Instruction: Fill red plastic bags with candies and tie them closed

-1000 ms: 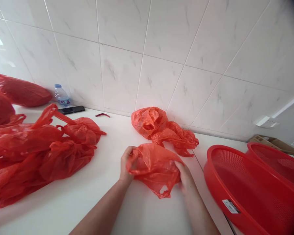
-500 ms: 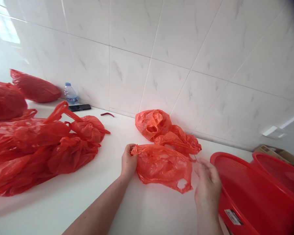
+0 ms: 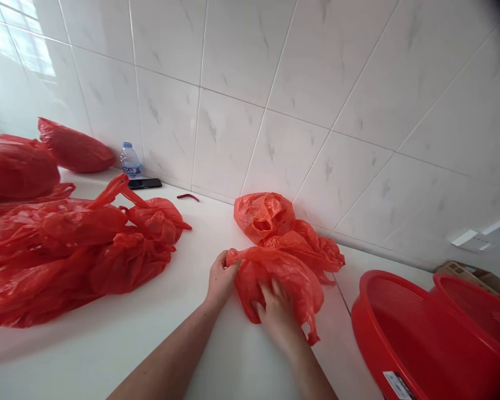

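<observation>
My left hand (image 3: 222, 279) pinches the upper left corner of a thin red plastic bag (image 3: 295, 270) on the white table. Against that bag's near side lies my right hand (image 3: 277, 314), its fingers spread and grasping nothing. Whether the fingertips are inside the bag's mouth or only on its surface, I cannot tell. One handle of the bag hangs to the right of my right wrist. Directly behind are two more crumpled red bags: a rounded one (image 3: 262, 214) by the wall and a flatter one (image 3: 310, 243) touching the bag I hold.
To the left spreads a heap of red plastic bags (image 3: 75, 239), with fuller red bags (image 3: 73, 145) behind. A water bottle (image 3: 130, 160), a black phone (image 3: 145, 183) and a small dark red curved object (image 3: 188, 196) lie near the tiled wall. Red plastic baskets (image 3: 369, 319) and a cardboard box (image 3: 475, 278) stand right.
My right hand has moved left from beside the bag onto its near side, and the bag has bunched up. My left hand keeps its pinch. The view has shifted slightly.
</observation>
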Tool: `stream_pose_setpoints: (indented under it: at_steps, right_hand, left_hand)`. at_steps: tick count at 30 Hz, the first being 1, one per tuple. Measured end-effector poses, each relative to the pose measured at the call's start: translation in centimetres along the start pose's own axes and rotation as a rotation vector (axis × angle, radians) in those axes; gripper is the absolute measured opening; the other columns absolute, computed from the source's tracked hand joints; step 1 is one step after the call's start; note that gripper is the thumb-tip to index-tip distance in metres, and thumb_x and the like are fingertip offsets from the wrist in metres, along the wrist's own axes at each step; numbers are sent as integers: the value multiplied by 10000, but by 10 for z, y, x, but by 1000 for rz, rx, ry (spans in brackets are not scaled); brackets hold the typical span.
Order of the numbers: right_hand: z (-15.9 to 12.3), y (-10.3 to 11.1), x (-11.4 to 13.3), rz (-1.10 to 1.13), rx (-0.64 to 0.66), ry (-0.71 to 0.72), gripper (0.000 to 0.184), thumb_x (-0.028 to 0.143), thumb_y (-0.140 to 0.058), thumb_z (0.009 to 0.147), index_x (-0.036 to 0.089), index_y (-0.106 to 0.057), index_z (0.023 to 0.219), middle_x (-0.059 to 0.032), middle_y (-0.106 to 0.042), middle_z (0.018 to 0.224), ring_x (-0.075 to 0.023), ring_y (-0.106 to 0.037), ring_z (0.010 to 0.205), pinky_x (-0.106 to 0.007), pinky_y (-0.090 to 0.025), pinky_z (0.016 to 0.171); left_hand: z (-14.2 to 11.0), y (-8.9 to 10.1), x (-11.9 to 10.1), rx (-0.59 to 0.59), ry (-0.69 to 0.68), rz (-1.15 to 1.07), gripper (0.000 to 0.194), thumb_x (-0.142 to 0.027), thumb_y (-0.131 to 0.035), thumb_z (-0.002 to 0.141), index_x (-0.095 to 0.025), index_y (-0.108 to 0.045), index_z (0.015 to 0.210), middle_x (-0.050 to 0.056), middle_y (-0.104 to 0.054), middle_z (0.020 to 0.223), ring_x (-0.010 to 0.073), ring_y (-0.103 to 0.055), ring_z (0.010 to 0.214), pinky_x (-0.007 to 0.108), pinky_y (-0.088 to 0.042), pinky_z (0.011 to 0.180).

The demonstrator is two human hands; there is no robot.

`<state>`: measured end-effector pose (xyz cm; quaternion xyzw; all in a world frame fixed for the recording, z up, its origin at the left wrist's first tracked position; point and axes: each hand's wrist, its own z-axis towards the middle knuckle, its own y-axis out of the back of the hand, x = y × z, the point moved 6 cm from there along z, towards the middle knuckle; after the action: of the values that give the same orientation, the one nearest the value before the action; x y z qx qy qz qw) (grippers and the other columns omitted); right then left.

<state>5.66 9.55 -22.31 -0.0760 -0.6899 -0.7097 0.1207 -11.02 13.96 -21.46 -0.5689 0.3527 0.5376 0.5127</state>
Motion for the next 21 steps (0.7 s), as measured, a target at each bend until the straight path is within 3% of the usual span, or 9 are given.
stream_pose_setpoints:
  at_steps: [5, 8, 9, 11, 13, 14, 16, 19, 21]
  right_hand:
    - [-5, -5, -5, 124, 60, -15, 573, 430, -475, 831, 283, -399, 1380, -56, -222, 1513, -306, -182, 1386, -444, -215, 1094]
    - [-4, -2, -5, 170, 67, -3, 579, 425, -481, 829, 278, -395, 1383, -48, -213, 1517, -294, -147, 1397, -435, -179, 1107]
    - [-3, -2, -5, 179, 61, 13, 571, 420, -486, 827, 290, -401, 1376, -41, -224, 1512, -290, -154, 1395, -438, -172, 1108]
    - [-1, -2, -6, 193, 53, 39, 559, 409, -497, 819, 313, -412, 1362, -32, -250, 1501, -289, -171, 1387, -453, -168, 1103]
    - [0, -4, -7, 219, 65, 29, 564, 402, -493, 816, 317, -402, 1366, -26, -243, 1504, -295, -161, 1387, -471, -180, 1093]
    - [0, -5, -8, 234, 76, 18, 566, 398, -491, 816, 315, -399, 1368, -25, -238, 1507, -299, -158, 1386, -478, -190, 1086]
    - [-3, -4, -6, 267, 99, 20, 551, 379, -499, 808, 315, -421, 1350, -24, -260, 1500, -301, -184, 1377, -475, -219, 1072]
    - [-11, 6, 4, 332, 113, 102, 525, 314, -541, 777, 309, -478, 1298, -31, -402, 1419, -272, -308, 1327, -419, -280, 1049]
    - [-16, 15, 7, 393, 90, 141, 590, 291, -555, 766, 288, -425, 1342, -40, -453, 1378, -243, -366, 1297, -375, -305, 1041]
  left_hand:
    - [20, 34, 4, -167, 115, -85, 268, -349, -591, 658, -148, -579, 835, -2, -582, 671, 140, -553, 620, 259, -441, 596]
    - [13, 56, -12, -121, 152, -6, 421, -331, -651, 636, -134, -574, 999, 67, -635, 803, 199, -618, 713, 336, -485, 650]
    - [6, 61, -24, -87, 101, 126, 454, -342, -661, 656, -160, -570, 1063, 95, -642, 927, 228, -628, 837, 362, -492, 707]
    - [-18, 74, -64, -215, -243, 412, 486, -318, -681, 676, -216, -549, 1133, 112, -569, 1173, 268, -536, 1103, 415, -459, 856]
    - [-52, 68, -100, -313, -671, 575, 416, -236, -669, 710, -220, -555, 1110, 102, -546, 1196, 251, -502, 1146, 422, -422, 935]
    - [-66, 57, -110, -266, -840, 621, 345, -190, -642, 736, -219, -568, 1072, 89, -576, 1125, 228, -536, 1088, 396, -437, 919]
    - [-78, 21, -109, 53, -972, 707, 230, -122, -544, 806, -222, -591, 1009, 58, -620, 968, 172, -595, 919, 311, -485, 807]
    - [-68, -30, -78, 518, -871, 874, 273, -103, -406, 870, -222, -614, 1001, 66, -633, 995, 158, -595, 901, 277, -488, 755]
    - [-49, -47, -59, 577, -840, 1018, 295, -86, -402, 845, -218, -632, 973, 74, -618, 1080, 194, -558, 1024, 335, -463, 855]
